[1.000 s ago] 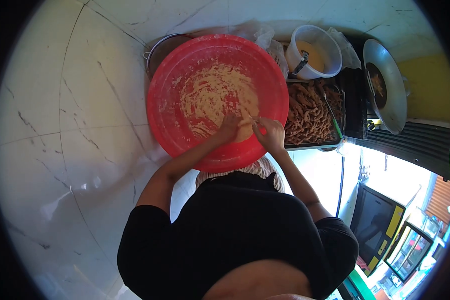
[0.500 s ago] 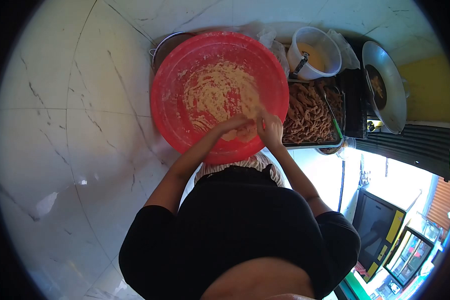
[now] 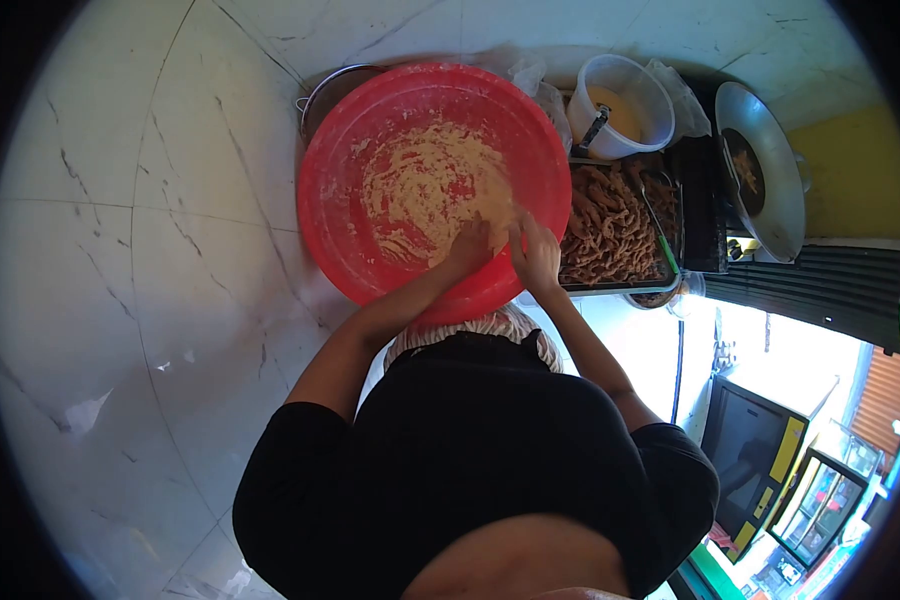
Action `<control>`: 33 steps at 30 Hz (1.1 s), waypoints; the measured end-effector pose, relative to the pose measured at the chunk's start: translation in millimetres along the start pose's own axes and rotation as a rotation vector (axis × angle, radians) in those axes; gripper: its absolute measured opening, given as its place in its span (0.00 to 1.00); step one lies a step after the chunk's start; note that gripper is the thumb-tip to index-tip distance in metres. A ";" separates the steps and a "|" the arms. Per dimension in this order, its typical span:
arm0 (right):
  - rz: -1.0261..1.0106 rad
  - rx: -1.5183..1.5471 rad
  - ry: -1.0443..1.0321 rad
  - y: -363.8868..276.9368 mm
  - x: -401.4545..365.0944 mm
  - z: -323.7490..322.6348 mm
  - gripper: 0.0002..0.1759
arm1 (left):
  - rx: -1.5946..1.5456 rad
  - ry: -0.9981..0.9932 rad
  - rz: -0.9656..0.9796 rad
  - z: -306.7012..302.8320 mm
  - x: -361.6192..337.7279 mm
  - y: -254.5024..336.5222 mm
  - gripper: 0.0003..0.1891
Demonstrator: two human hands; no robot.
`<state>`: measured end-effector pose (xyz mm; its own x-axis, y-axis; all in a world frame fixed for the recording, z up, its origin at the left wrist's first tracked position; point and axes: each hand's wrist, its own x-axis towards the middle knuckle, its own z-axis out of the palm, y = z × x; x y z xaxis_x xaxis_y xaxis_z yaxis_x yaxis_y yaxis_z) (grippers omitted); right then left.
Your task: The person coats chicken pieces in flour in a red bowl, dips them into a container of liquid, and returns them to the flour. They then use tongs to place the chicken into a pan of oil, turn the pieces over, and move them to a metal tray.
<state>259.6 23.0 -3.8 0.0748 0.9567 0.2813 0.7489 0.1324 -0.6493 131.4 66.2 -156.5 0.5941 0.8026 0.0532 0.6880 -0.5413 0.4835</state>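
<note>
A large red basin (image 3: 345, 245) holds a pale, floury, crumbly mixture (image 3: 425, 190) spread over its bottom. My left hand (image 3: 473, 243) reaches over the near side of the basin, fingers pointing away from me and down against the mixture; their tips are partly lost in it. Beside it, at the basin's right inner wall, my right hand (image 3: 536, 255) is closed with its fingers bent inward over the mixture. Whatever the right fingers hold, if anything, is too small to tell. A short gap separates the hands.
Right of the basin lies a tray of brown fried strips (image 3: 610, 225) with green-handled tongs (image 3: 667, 250). Behind it stands a translucent bucket (image 3: 650, 105) with yellowish contents. A metal wok (image 3: 775, 170) is farther right. Marbled tiles (image 3: 170, 300) cover the left.
My left hand has drawn slightly left, its fingers turning from pointing right to pointing away into the mixture. My right hand stays near the basin's right side, and the hands are farther apart.
</note>
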 end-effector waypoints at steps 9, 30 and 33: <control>-0.058 -0.067 0.011 4.2 1.0 0.9 0.13 | -0.330 -0.583 -0.161 -57.2 1.4 -14.9 0.18; -0.002 -0.003 -0.022 0.3 5.6 -4.4 0.10 | 0.335 -0.356 -0.113 10.9 -16.3 -8.0 0.31; -0.001 0.013 -0.022 2.3 5.4 -2.7 0.10 | -0.400 -0.934 -0.390 -60.4 18.8 -11.5 0.26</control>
<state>263.6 27.9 -1.9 0.0596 0.9618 0.2670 0.7404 0.1368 -0.6581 109.4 102.6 -108.3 0.5628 0.3022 -0.7693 0.8129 -0.0339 0.5814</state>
